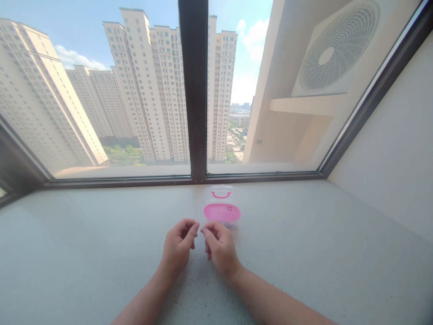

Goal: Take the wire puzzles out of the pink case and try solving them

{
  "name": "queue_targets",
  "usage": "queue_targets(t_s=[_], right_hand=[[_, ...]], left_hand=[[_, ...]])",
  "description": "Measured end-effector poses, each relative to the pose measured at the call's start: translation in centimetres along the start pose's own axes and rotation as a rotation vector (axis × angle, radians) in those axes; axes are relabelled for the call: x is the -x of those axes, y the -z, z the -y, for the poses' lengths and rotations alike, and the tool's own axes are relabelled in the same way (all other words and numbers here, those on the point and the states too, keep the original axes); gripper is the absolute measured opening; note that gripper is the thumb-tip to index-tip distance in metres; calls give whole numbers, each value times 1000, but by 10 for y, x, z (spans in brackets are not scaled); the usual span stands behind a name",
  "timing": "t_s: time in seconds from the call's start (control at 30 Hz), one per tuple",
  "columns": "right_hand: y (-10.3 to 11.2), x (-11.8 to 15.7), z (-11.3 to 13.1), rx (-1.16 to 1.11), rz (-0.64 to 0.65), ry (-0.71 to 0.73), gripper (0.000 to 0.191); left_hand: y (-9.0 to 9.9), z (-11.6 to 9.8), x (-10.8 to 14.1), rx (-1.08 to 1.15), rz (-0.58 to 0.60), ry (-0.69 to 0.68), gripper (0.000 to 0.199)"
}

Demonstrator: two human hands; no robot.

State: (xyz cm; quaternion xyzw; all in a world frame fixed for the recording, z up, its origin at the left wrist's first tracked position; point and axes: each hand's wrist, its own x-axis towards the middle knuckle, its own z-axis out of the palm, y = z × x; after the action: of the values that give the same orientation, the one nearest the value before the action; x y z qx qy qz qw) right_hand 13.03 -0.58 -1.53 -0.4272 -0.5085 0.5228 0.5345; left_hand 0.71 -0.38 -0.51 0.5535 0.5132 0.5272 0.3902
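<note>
My left hand [180,243] and my right hand [219,247] are held close together above the sill, a narrow gap between their fingertips. Each has its thumb pressed to the index finger in a pinch, with the other fingers curled in. Whatever may be between the fingertips is too small to make out. Just beyond my right hand sits a small clear plastic box with a pink oval part [219,211] on it. Behind that stands a clear panel with a pink handle [221,195]. My right hand hides part of the box's front.
The pale speckled windowsill [101,234] runs wide to both sides. A dark window frame [198,90] closes it off at the back, with tall buildings and an air-conditioner unit [338,49] outside. A white wall [389,158] bounds the right.
</note>
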Motion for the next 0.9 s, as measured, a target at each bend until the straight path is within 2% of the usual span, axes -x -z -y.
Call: queue_targets(t_s=[0.9], right_hand=[[-7, -1, 2, -42, -5, 12, 15]], left_hand=[[8, 5, -2, -51, 32, -18, 23]])
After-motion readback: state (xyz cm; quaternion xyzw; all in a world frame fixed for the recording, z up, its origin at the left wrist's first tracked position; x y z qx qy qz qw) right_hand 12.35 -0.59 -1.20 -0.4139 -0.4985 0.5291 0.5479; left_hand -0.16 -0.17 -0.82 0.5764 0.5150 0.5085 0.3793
